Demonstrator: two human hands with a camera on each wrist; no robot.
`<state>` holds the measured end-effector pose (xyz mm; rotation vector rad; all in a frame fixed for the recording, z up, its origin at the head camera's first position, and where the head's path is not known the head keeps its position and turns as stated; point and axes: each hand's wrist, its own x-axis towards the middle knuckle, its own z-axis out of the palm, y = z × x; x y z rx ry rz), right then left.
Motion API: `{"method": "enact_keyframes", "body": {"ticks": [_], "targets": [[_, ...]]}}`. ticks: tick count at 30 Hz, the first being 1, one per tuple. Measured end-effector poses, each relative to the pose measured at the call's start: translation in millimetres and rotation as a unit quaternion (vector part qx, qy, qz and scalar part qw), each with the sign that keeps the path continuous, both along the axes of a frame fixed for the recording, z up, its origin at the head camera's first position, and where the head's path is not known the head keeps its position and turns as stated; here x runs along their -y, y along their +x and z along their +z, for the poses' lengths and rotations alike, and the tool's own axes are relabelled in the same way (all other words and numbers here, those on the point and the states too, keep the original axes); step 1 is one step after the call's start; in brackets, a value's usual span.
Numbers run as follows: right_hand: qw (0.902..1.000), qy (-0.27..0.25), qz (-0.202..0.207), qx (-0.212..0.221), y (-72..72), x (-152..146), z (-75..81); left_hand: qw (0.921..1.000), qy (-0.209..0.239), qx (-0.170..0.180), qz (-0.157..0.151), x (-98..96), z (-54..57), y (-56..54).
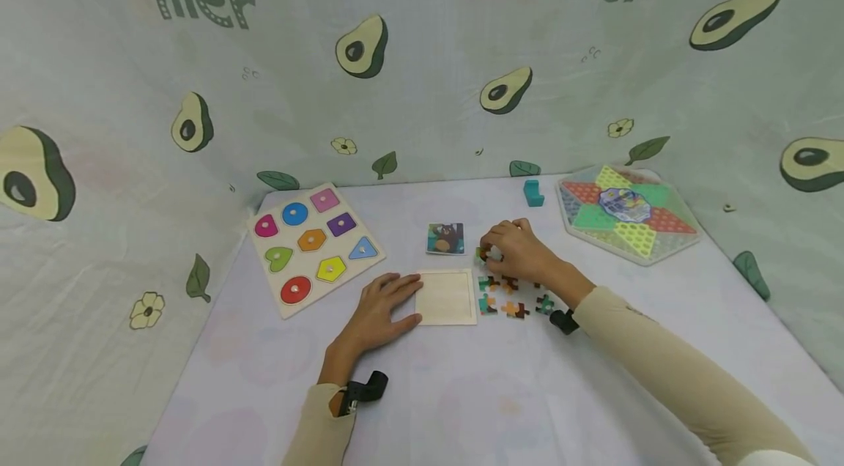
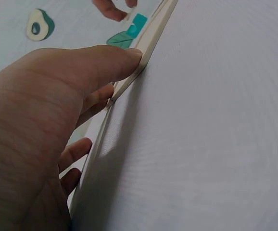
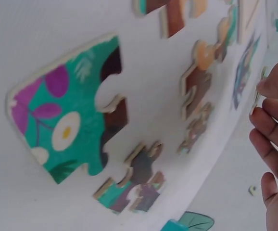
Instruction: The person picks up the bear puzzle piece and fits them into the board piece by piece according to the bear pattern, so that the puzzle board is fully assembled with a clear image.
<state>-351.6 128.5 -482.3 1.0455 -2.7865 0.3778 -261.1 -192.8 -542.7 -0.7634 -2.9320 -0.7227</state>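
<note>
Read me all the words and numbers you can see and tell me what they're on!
"sum mer", on the left of the backdrop cloth.
"mer", on its right, below letters cut off at the top.
Too small to read: the purple print on the hexagonal game board.
No words or numbers can be made out on the puzzle pieces.

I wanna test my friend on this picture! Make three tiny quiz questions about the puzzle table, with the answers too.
1. What does the right hand pinch?
2. True or false: the left hand touches the wooden puzzle tray.
3. What color is the hexagon in the middle of the shape board? A) red B) orange C) yellow

Key:
1. A jigsaw piece.
2. True.
3. B.
</note>
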Motion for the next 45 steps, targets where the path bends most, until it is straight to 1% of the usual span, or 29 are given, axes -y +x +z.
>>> {"method": "enact_keyframes", "body": {"ticks": [5,13,20,29,36,41,45], "targets": [[0.9989,-0.032,0.031,-0.011,6.2,6,9.8,0.9999,-0.012,0.006,0.007,0.5,3.6,-1.0],[0.9988,-0.022,0.041,-0.016,14.9,16,18.1,0.9998,-0.012,0.007,0.012,1.6,6.6,-0.7],[0.9967,-0.037,0.062,-0.035,23.9,24,22.2,0.9997,-0.009,0.01,0.019,2.0,6.3,-0.7],[0.9967,-0.03,0.067,-0.036,33.3,39,23.2,0.9997,-0.008,0.013,0.021,2.1,3.7,1.4],[0.9961,-0.024,0.077,-0.035,38.5,49,20.7,1.0,-0.002,0.004,0.008,1.9,-0.9,1.3],[0.9962,-0.021,0.079,-0.032,40.3,55,20.4,0.9999,0.0,0.007,0.008,0.4,1.0,1.7],[0.9953,-0.022,0.087,-0.038,40.1,58,18.8,0.9999,-0.006,0.006,0.009,-0.7,2.5,1.3]]}}
